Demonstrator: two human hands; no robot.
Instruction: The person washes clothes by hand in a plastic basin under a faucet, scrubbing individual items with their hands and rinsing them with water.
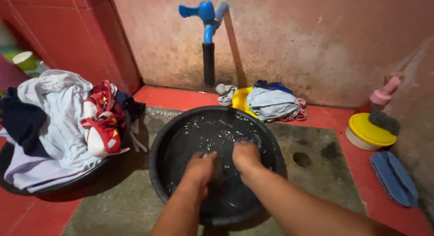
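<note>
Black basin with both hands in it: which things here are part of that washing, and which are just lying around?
In use:
black basin of water
left hand
right hand
dark cloth between them, hard to make out

Lying about:
laundry pile
clothes in yellow bowl
blue tap
blue brush
yellow-lidded tub

Two bare forearms enter from bottom edge of head view. No sleeves, no cuffs in sight. No watch, no bracelet, no rings visible. No gloves. Left hand (200, 166) and right hand (246, 155) both bare, wet, partly under water, fingers mostly hidden. Right forearm appears broader, closer to camera. Rest of body out of view.
</note>
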